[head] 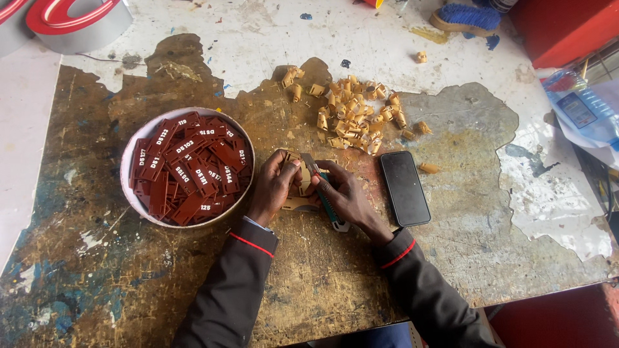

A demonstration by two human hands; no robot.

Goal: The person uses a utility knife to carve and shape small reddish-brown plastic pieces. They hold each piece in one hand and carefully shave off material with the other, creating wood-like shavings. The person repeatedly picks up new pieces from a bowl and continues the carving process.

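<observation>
My left hand point(274, 187) is clamped on a small tan piece point(300, 187) w/ a curled paper backing, pinning it to the worn surface point(97, 258) just near-right of the white round tub point(127, 187) full of dark red engraved tags point(187, 169). My right hand point(345, 196) is closed round a utility knife point(322, 190) w/ a green body, blade tip at the far edge of the piece, right beside the left fingers.

Risks as I judge them: blade sits v. close to my left fingertips, so a slip on the backing could nick them. The piece is only held by finger pressure; if it skids, the cut could gouge its face. The black phone point(404, 187) lies face-up just right of the knife hand, so an elbow shift could knock it.

Hard to read: the tan piece is mostly under both hands, shape unclear. Can't tell how far the blade is extended. The heap of tan curls point(351, 116) farther off looks like peeled backing, not certain. Far edge: blue brush point(467, 18), red-and-silver object top left point(71, 19), plastic bottle point(580, 109) right, all cut off.
</observation>
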